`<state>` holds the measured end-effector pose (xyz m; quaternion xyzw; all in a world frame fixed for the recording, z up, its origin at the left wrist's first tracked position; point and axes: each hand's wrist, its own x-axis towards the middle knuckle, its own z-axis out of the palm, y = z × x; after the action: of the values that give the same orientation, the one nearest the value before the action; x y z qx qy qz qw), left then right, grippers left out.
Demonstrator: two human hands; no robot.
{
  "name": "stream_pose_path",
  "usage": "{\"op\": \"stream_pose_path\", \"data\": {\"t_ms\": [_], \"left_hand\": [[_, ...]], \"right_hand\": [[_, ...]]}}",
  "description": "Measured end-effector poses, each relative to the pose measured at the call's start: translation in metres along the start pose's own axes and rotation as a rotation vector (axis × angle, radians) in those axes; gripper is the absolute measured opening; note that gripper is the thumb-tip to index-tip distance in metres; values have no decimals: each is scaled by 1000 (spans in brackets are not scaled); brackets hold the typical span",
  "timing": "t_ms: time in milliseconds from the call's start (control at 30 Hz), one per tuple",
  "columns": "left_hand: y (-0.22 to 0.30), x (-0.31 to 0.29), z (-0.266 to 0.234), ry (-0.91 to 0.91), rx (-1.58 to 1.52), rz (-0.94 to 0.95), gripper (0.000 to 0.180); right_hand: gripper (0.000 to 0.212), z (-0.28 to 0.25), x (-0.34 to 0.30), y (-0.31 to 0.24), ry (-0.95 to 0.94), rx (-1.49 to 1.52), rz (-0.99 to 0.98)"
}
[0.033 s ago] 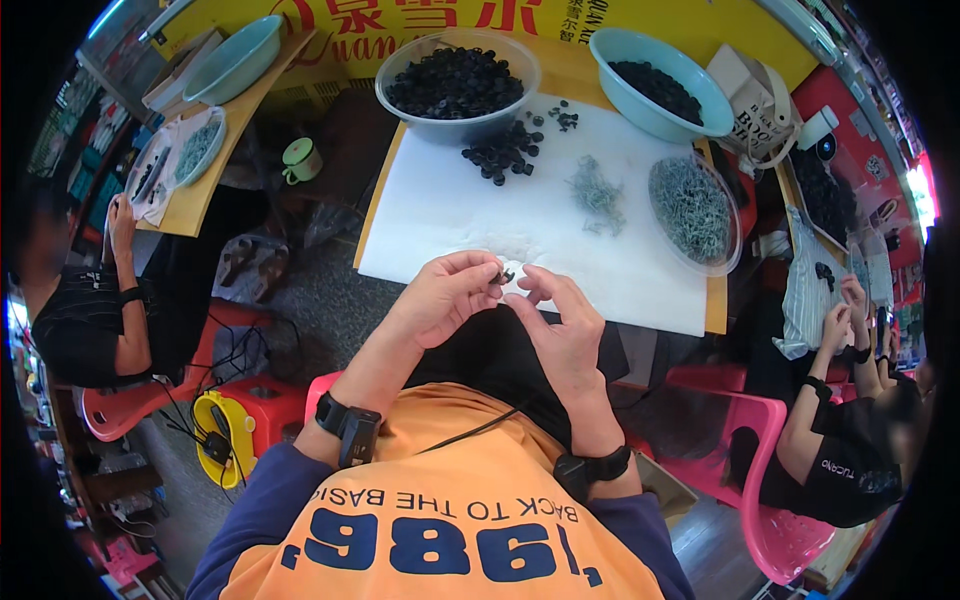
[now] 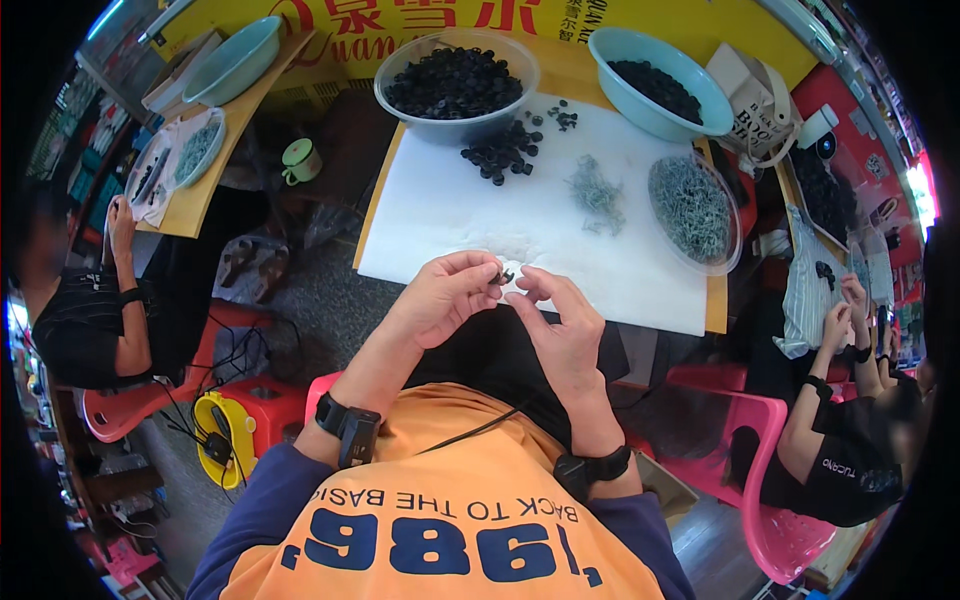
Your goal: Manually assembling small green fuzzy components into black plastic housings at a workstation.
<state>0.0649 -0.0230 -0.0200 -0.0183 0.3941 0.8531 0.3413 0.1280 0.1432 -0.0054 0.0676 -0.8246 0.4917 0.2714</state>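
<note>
Just past the near edge of the white-covered table, my two hands are raised close together. My left hand (image 2: 447, 292) is closed, its thumb and forefinger pinching a small black plastic piece (image 2: 507, 276). My right hand (image 2: 563, 318) faces it with bent fingers, thumb and forefinger tips close beside that piece. Whatever those right fingertips hold is too small to make out. Farther off on the white sheet (image 2: 430, 230) lie loose black pieces (image 2: 503, 155) and a small heap of thin silvery screws or nails (image 2: 597, 193).
A clear tub of black pieces (image 2: 457, 85) stands at the back, a light-blue basin (image 2: 612, 52) with more to its right. An oval tray (image 2: 735, 245) holds many metal pins. Co-workers sit at side tables, left (image 2: 120, 330) and right (image 2: 830, 440). A pink chair (image 2: 750, 480) is at right.
</note>
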Motion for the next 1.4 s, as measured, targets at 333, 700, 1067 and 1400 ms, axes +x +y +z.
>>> {"op": "stream_pose_path", "data": {"t_ms": [333,700,1067,1400], "left_hand": [[-3,-6,5,-24,31,-20,13],[-6,-4,2,-2,70,-36,13],[-7,-4,-1,5,90,-17,14],[-7,-7,3,1,105,-22,12]], "right_hand": [[22,0,-3,-2,21,28,-20],[26,0,0,3,16,-4,-87],[24,-2,-1,-1,-61,11,23],[21,-4,-1,-4,-57,28,14]]}}
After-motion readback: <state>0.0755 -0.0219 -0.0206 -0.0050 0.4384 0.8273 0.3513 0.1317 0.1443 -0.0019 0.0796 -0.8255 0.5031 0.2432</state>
